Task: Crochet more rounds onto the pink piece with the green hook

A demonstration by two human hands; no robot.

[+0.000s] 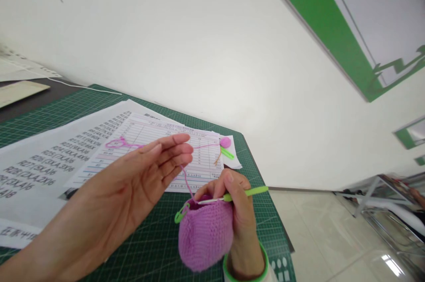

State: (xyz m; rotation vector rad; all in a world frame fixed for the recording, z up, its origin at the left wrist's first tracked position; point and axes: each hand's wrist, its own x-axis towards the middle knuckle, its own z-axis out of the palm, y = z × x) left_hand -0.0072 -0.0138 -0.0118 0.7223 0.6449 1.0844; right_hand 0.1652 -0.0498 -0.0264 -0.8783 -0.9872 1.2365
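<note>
1. The left hand is held open above the cutting mat. Its palm is turned sideways, its fingers are stretched out flat and close together, and nothing is grasped.
2. The right hand is curled, and a crochet hook is pinched between its thumb and fingers. A green knitted cuff is seen at the wrist.
3. The hook is made of a slim bright-green handle and a thin metal shaft, which is set into the top rim of the crocheted piece.
4. The piece is a rounded pink pouch of tight, ribbed stitches, held against the right hand near the mat's right edge. A green plastic stitch marker is clipped to its rim.
5. A thin pink yarn strand is led from the rim up to the left fingertips.
6. Printed sheets are spread over the gridded mat, and a small pink ball is laid near its far right corner.
</note>
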